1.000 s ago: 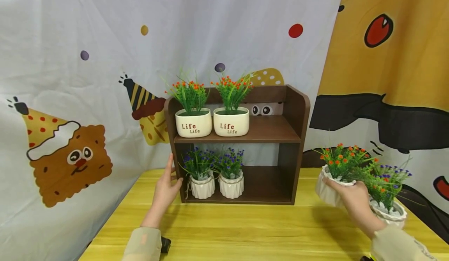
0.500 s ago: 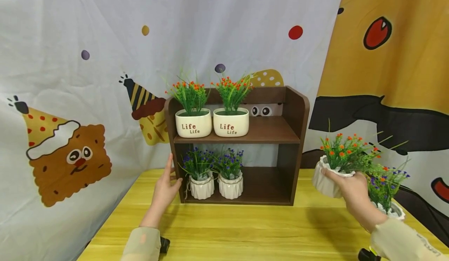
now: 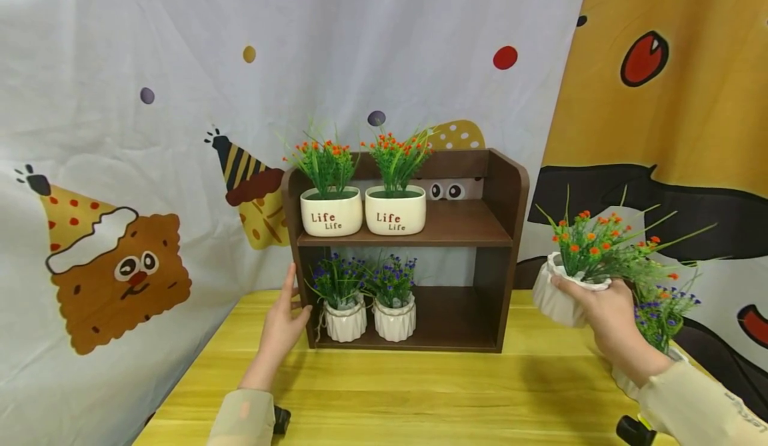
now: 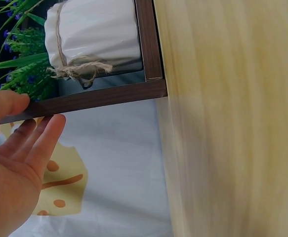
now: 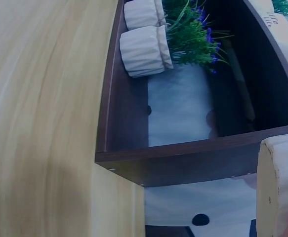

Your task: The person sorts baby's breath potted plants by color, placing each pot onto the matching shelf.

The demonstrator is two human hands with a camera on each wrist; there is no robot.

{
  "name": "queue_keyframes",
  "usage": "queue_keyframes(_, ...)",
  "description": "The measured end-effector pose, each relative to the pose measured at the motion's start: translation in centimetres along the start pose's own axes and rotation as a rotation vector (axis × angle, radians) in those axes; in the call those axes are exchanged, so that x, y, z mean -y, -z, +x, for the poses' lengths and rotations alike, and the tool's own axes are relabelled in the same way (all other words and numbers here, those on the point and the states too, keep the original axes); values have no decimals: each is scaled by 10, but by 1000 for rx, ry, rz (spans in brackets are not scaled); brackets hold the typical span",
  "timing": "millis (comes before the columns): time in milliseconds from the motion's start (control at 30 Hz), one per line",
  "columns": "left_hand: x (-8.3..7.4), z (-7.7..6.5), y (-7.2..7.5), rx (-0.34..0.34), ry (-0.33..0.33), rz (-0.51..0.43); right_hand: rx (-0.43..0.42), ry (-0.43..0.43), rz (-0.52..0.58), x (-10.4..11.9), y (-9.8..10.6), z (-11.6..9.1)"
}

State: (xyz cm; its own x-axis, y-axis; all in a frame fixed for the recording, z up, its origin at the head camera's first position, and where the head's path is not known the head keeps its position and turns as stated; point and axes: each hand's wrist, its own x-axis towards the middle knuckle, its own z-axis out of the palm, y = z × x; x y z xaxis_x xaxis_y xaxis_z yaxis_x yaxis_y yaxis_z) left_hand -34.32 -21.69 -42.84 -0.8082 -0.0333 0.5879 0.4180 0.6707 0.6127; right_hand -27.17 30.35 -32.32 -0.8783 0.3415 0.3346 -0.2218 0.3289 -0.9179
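My right hand (image 3: 609, 303) grips a white pleated flowerpot (image 3: 561, 293) with orange flowers, held tilted above the table right of the brown shelf (image 3: 414, 239). In the right wrist view, part of this pot (image 5: 279, 182) shows at the right edge. My left hand (image 3: 285, 319) holds the shelf's left side panel, thumb (image 4: 13, 102) at its front edge and fingers along the outside. Two cream "Life" planters (image 3: 331, 214) with orange flowers stand on the upper tier's left. Below them, two white pots (image 3: 345, 321) with purple flowers and twine sit on the lower tier.
Behind my right forearm stands another white pot with purple flowers (image 3: 663, 313), partly hidden. The shelf stands on a yellow wood-grain table (image 3: 408, 393). A printed cloth (image 3: 180, 133) hangs behind it. A dark object (image 3: 635, 431) lies by my right sleeve.
My right hand has raised the orange-flowered pot slightly, away from the purple-flowered pot behind it, which my forearm now covers more. My left hand keeps its place at the shelf.
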Motion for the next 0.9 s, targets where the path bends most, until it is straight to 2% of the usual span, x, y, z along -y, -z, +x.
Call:
queue_keyframes(67,0,0,0,-5,0,-1,1,11,13,3,1,0)
queue_keyframes(300,0,1,-1,-28,-17,-17,32,53,170,14,0,-4)
queue_keyframes(467,0,1,-1,-35,-26,-6,37,86,182,22,-3,-7)
queue_keyframes(600,0,1,-1,-37,-31,-7,44,116,118,27,-6,-11)
queue_keyframes(767,0,1,0,-32,-32,-12,24,152,-56,36,-9,-15)
queue_keyframes(900,1,1,1,-28,-35,-12,22,151,-105,46,-12,-15)
